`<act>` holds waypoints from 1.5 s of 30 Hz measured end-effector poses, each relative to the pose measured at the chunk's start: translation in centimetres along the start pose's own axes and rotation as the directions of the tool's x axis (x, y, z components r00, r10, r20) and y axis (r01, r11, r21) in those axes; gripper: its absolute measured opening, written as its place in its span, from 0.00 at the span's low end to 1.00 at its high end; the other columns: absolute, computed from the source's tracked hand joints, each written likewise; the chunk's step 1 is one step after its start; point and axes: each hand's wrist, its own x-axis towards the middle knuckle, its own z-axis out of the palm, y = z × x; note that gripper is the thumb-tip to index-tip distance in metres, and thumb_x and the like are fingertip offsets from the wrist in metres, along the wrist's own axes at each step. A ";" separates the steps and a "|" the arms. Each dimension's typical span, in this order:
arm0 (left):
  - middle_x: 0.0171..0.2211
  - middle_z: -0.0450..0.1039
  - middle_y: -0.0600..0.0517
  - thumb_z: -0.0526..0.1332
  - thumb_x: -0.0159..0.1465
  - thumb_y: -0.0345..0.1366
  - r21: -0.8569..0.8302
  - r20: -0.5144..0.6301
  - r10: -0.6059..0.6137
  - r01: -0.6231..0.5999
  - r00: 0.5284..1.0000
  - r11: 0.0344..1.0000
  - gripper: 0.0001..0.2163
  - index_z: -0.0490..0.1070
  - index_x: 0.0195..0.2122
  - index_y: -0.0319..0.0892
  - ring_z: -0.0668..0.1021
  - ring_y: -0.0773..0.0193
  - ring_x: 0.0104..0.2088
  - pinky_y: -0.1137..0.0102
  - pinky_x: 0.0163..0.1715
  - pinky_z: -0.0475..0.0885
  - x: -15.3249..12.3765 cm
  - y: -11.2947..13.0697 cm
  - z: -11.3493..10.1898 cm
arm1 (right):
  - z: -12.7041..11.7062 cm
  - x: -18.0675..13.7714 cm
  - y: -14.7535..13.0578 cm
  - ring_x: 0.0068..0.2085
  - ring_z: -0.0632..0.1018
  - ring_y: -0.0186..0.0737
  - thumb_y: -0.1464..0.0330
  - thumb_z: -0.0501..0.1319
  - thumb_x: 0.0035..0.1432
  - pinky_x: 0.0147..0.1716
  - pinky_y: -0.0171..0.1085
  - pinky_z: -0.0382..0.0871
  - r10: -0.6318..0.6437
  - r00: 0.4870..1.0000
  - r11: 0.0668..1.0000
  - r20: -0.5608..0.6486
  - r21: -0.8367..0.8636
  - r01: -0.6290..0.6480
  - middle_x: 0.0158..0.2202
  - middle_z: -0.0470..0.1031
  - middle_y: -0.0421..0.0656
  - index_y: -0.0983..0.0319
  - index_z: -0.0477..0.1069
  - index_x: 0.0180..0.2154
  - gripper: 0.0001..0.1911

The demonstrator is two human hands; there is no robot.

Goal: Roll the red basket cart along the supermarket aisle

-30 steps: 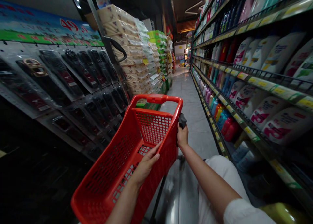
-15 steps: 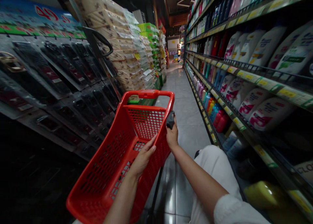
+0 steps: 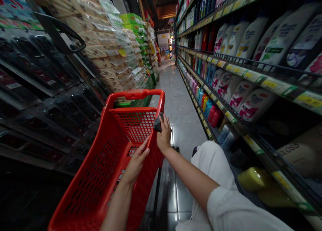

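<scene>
A red plastic shopping cart (image 3: 85, 150) with slotted walls stands in front of me, its basket bare inside. My left hand (image 3: 137, 162) grips the rim of its right side wall, thumb on top and fingers partly hidden. Farther along the same side, my right hand (image 3: 164, 133) presses a dark grey cloth (image 3: 158, 123) against the cart's outer edge, just below the red handle bar (image 3: 137, 94). The cloth is bunched under the fingers.
Shelves of shampoo bottles (image 3: 254, 105) line the right side. On the left hang packaged dark goods (image 3: 42, 56), with stacked tissue packs (image 3: 100, 49) beyond. Grey floor tiles (image 3: 184, 111) run down the aisle. My bent knee (image 3: 211, 157) is beside the cart.
The whole view has shifted, so the cart and shelves appear farther left. My right hand has tilted over the cloth, its fingers now more spread across it. My left hand keeps its hold.
</scene>
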 end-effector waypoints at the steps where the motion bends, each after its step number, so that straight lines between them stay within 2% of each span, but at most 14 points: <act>1: 0.66 0.61 0.51 0.67 0.57 0.48 0.000 -0.006 0.008 -0.008 1.000 1.000 0.30 0.69 0.60 0.47 0.56 0.51 0.69 0.57 0.69 0.48 0.1 0.0 0.0 | -0.1 -0.6 0.1 0.72 0.49 0.42 0.84 0.49 0.49 0.69 0.52 0.48 -0.026 0.999 0.999 0.018 -0.019 0.027 0.72 0.49 0.37 0.52 0.56 0.67 0.45; 5: 0.66 0.61 0.52 0.69 0.56 0.46 -0.005 -0.008 0.018 -0.018 1.000 1.000 0.29 0.70 0.59 0.48 0.55 0.51 0.70 0.58 0.69 0.47 0.4 0.2 -0.1 | -0.9 -4.6 0.9 0.71 0.51 0.43 0.84 0.50 0.48 0.68 0.51 0.51 -0.165 0.972 0.985 0.169 -0.029 0.173 0.72 0.47 0.37 0.49 0.50 0.68 0.48; 7: 0.66 0.61 0.52 0.68 0.57 0.45 0.001 -0.011 0.019 -0.019 1.000 1.000 0.29 0.70 0.60 0.48 0.55 0.52 0.70 0.58 0.69 0.47 0.3 0.2 -0.2 | -1.1 -5.0 1.2 0.71 0.51 0.44 0.84 0.50 0.49 0.68 0.52 0.52 -0.192 0.959 0.978 0.207 -0.042 0.205 0.72 0.47 0.37 0.49 0.49 0.69 0.48; 14: 0.67 0.59 0.50 0.65 0.60 0.45 0.005 0.000 -0.011 0.011 1.000 1.000 0.29 0.66 0.63 0.47 0.56 0.52 0.69 0.57 0.69 0.48 -0.1 -0.3 -0.5 | 0.0 -0.5 0.6 0.67 0.59 0.44 0.84 0.49 0.49 0.66 0.50 0.55 -0.044 0.999 0.996 0.004 -0.081 0.044 0.68 0.56 0.41 0.49 0.58 0.66 0.45; 21: 0.67 0.60 0.51 0.66 0.59 0.45 0.001 -0.012 0.000 0.000 1.000 1.000 0.29 0.67 0.62 0.47 0.56 0.52 0.69 0.59 0.69 0.47 -0.2 -0.2 -0.6 | -2.3 -5.5 2.4 0.64 0.64 0.44 0.82 0.51 0.52 0.63 0.51 0.61 -0.265 0.943 0.963 0.203 0.006 0.269 0.65 0.61 0.41 0.45 0.61 0.63 0.41; 24: 0.67 0.59 0.51 0.66 0.60 0.45 -0.026 0.010 -0.034 0.034 0.999 0.999 0.29 0.66 0.63 0.47 0.57 0.52 0.69 0.58 0.69 0.50 -0.5 0.0 -0.7 | -2.9 -4.1 3.1 0.64 0.66 0.42 0.83 0.49 0.51 0.63 0.49 0.62 -0.224 0.962 0.974 0.153 0.064 0.217 0.64 0.63 0.41 0.47 0.62 0.63 0.41; 27: 0.67 0.58 0.50 0.65 0.61 0.46 -0.034 0.023 -0.061 0.061 0.998 0.998 0.29 0.65 0.64 0.48 0.58 0.51 0.69 0.58 0.68 0.51 -0.8 0.0 -0.8 | -2.5 -0.6 2.5 0.67 0.63 0.39 0.84 0.47 0.49 0.66 0.48 0.57 -0.149 0.989 0.981 0.025 0.126 0.144 0.67 0.59 0.40 0.49 0.55 0.67 0.45; 31: 0.68 0.57 0.51 0.65 0.61 0.45 0.041 0.021 -0.040 0.039 0.999 0.998 0.29 0.65 0.63 0.47 0.56 0.53 0.69 0.59 0.69 0.47 -1.0 0.0 -1.0 | -1.4 2.0 0.5 0.71 0.53 0.42 0.84 0.48 0.48 0.68 0.52 0.51 -0.179 0.983 0.982 0.042 0.070 0.176 0.72 0.47 0.35 0.47 0.53 0.67 0.47; 34: 0.68 0.58 0.52 0.65 0.61 0.45 0.099 0.009 -0.027 0.026 1.000 0.995 0.27 0.67 0.62 0.49 0.54 0.54 0.70 0.59 0.69 0.46 -1.0 0.1 -1.2 | -1.4 0.0 -0.1 0.72 0.46 0.45 0.84 0.50 0.50 0.68 0.56 0.48 -0.267 0.954 0.964 0.133 0.052 0.262 0.72 0.44 0.32 0.46 0.58 0.65 0.44; 37: 0.67 0.58 0.53 0.66 0.60 0.45 0.111 0.001 -0.025 0.025 1.000 0.993 0.27 0.67 0.61 0.50 0.53 0.54 0.70 0.59 0.70 0.45 -1.1 0.2 -1.6 | -2.4 -3.1 1.2 0.71 0.50 0.43 0.84 0.48 0.49 0.68 0.54 0.52 -0.372 0.892 0.928 0.255 0.138 0.347 0.71 0.48 0.31 0.47 0.61 0.64 0.44; 39: 0.67 0.58 0.53 0.65 0.60 0.46 0.082 0.016 -0.046 0.044 0.999 0.996 0.28 0.66 0.62 0.50 0.55 0.53 0.70 0.58 0.69 0.47 -1.1 0.3 -1.9 | -3.1 -4.1 2.4 0.69 0.57 0.40 0.84 0.47 0.47 0.67 0.49 0.56 -0.319 0.912 0.945 0.260 0.163 0.284 0.70 0.52 0.33 0.49 0.60 0.64 0.45; 41: 0.67 0.58 0.53 0.65 0.60 0.46 0.050 0.027 -0.081 0.080 0.996 0.996 0.28 0.66 0.62 0.50 0.57 0.52 0.69 0.57 0.69 0.49 -1.3 0.4 -2.1 | -3.5 -3.4 3.3 0.67 0.62 0.38 0.84 0.47 0.45 0.67 0.46 0.58 -0.164 0.974 0.978 0.158 0.156 0.139 0.69 0.57 0.35 0.51 0.57 0.66 0.47; 43: 0.67 0.58 0.53 0.66 0.60 0.46 0.040 0.027 -0.109 0.108 0.994 0.993 0.29 0.66 0.62 0.51 0.57 0.52 0.69 0.57 0.69 0.50 -1.5 0.4 -2.3 | -3.2 -1.2 3.2 0.66 0.64 0.37 0.83 0.48 0.47 0.67 0.45 0.58 -0.019 1.000 0.985 0.010 0.172 0.017 0.67 0.60 0.37 0.53 0.54 0.67 0.46; 45: 0.67 0.58 0.54 0.66 0.60 0.47 0.051 0.021 -0.118 0.117 0.993 0.992 0.29 0.66 0.62 0.51 0.55 0.52 0.69 0.57 0.69 0.50 -1.6 0.4 -2.4 | -2.3 1.8 2.3 0.67 0.63 0.37 0.82 0.49 0.51 0.68 0.46 0.56 0.027 0.996 0.980 -0.089 0.201 -0.009 0.67 0.60 0.37 0.54 0.52 0.68 0.44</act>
